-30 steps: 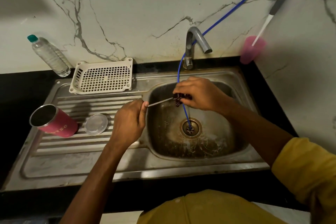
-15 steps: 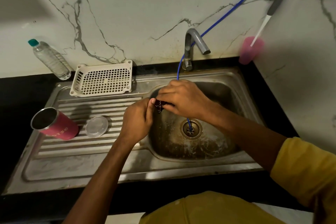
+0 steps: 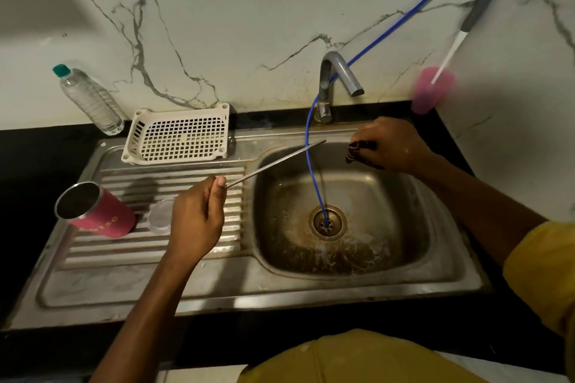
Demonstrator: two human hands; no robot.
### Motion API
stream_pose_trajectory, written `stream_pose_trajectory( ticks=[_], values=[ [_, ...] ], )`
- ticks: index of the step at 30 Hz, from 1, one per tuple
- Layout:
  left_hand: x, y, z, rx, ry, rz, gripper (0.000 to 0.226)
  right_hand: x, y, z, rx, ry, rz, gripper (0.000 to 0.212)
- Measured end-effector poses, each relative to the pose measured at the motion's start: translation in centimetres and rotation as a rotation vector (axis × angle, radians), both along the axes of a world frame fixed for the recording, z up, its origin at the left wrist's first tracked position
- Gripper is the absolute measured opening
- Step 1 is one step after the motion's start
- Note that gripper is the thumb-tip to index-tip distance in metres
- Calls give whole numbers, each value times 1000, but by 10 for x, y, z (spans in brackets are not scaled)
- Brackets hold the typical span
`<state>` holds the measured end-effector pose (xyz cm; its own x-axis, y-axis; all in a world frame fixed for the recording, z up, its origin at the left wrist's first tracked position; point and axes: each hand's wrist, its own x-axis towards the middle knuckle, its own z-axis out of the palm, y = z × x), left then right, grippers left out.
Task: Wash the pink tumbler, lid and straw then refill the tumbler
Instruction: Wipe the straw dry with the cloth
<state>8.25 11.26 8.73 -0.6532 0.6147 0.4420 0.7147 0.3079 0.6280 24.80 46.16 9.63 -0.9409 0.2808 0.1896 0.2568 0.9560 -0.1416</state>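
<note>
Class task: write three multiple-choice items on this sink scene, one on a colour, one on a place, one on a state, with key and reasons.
1. The hose running down the basin to the drain is: A green; B blue; C red.
2. The pink tumbler lies: A on the draining board; B in the basin; C on the floor.
3. The left hand: A hangs open; B holds the tumbler; C pinches the straw.
Key: 1 B, its line shows blue against the steel. 2 A, it lies on its side on the ribs, beside the lid. 3 C, thumb and finger close on the straw's end; the right hand holds a dark scrubber.
</note>
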Motion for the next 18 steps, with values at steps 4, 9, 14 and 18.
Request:
stream_pose_trajectory(
  ticks=[4, 9, 14, 18],
  values=[
    [11, 7, -25, 112, -292, 16, 48, 7, -31, -20, -417, 83, -193, 22],
    [40, 18, -55, 128, -722, 34, 44, 2, -79, -29, -1329, 297, -317, 31],
    [65, 24, -72, 57, -861, -70, 46, -12, -108, -22, -1784, 361, -272, 22],
    [69, 20, -75, -87, -743, -233, 50, -13, -115, -20, -1828, 376, -223, 19]
  ],
)
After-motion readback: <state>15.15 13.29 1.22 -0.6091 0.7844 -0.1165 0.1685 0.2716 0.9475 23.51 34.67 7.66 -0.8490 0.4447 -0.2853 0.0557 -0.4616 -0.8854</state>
